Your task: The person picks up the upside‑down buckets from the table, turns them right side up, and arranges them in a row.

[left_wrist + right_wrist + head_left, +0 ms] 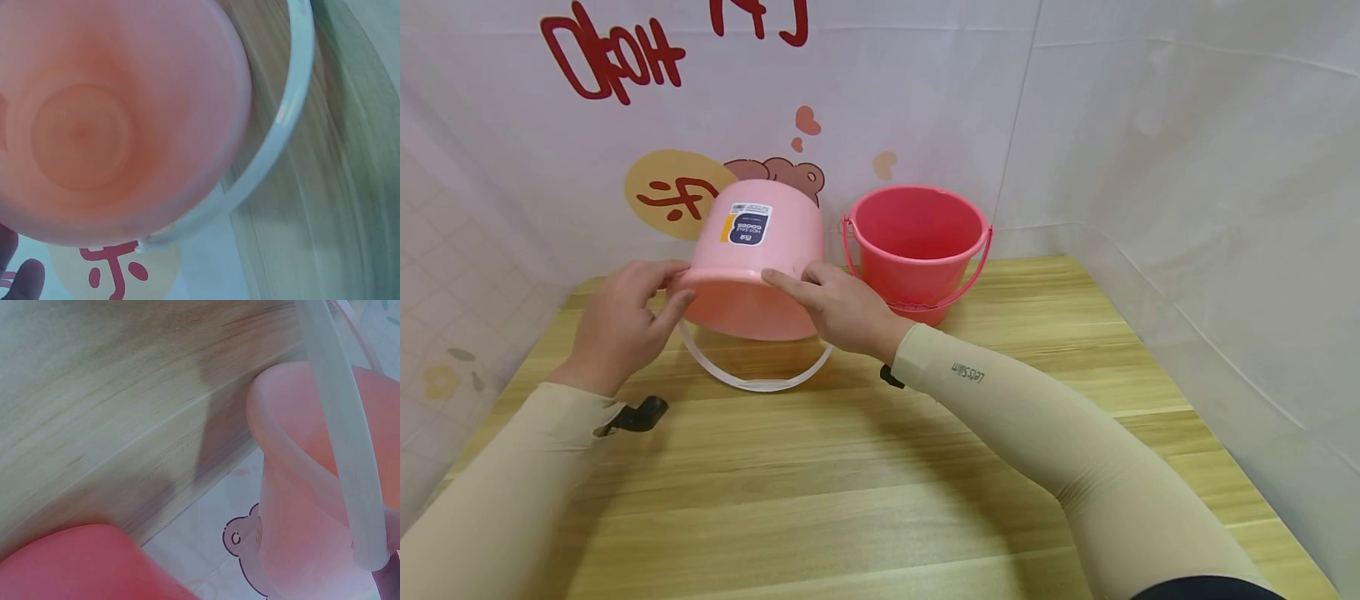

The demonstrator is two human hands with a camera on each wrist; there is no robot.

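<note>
A light pink bucket (790,242) with a label on its side is tipped over, its mouth facing down and toward me. My left hand (625,317) grips the rim at the left, fingers above and thumb below. On the rim's right side my right hand (850,308) holds on, its index finger stretched along the edge; its other fingers are partly hidden. The white handle (760,385) hangs below the mouth. The left wrist view looks into the pink interior (156,119), with fingertips (28,278) at the lower left. In the right wrist view the handle (350,431) crosses the bucket.
A darker pink-red bucket (917,271) stands upright to the right, close to my right hand, its handle down at the front. The wooden table (820,500) stretches toward me. White printed sheeting (925,92) hangs behind and at both sides.
</note>
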